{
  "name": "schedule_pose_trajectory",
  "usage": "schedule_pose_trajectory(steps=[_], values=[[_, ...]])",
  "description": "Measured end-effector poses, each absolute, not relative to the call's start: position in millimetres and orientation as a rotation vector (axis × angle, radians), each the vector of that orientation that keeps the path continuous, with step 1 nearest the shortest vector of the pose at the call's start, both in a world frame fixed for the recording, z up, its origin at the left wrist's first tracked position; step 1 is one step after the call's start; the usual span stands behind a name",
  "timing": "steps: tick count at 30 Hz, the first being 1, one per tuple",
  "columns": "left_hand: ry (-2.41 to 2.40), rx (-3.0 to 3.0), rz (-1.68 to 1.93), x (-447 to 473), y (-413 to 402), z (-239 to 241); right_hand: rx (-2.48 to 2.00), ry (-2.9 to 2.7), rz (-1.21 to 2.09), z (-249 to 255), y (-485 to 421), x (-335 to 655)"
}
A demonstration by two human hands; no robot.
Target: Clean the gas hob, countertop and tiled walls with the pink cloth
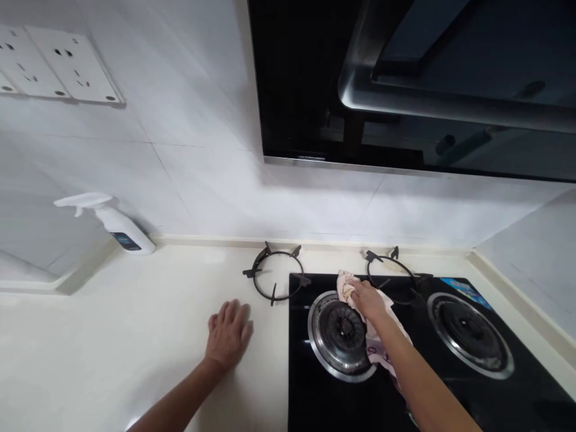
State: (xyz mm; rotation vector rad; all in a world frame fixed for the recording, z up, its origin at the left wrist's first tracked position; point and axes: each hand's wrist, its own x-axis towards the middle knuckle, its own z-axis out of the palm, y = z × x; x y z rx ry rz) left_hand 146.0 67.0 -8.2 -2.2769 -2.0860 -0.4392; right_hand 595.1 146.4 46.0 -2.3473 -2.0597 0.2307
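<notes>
My right hand (pixel 368 299) is closed on a pale pink cloth (pixel 346 287), pressing it against the black glass gas hob (pixel 315 402). The cloth lies at the upper right rim of the left burner (pixel 338 336), and part of it trails under my forearm. My left hand (pixel 228 336) rests flat on the white countertop (pixel 112 336), fingers spread a little, holding nothing. Just beyond it, a black pan support (pixel 278 253) sits partly on the counter and partly over the hob's left edge. Another pan support (pixel 396 259) lies behind my right hand, across the hob's back edge.
A white spray bottle (pixel 128 231) stands against the wall at the left. The right burner (pixel 470 336) is uncovered by any support. Overhead hangs a dark range hood (pixel 306 120), low in front of the tiled wall. Wall sockets (pixel 67 63) are at upper left.
</notes>
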Motion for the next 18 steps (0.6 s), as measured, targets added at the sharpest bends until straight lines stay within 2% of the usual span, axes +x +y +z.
schedule_pose_trajectory(steps=[9,18], values=[[-2.126,-2.263,-0.387,150.0,62.3,-8.3,-2.319,-2.147,0.184,50.0,213.8,528.5],[-2.129,-2.247,-0.417,152.7,61.3,-5.4,-2.155,-2.264,0.068,45.9,174.6,472.7]])
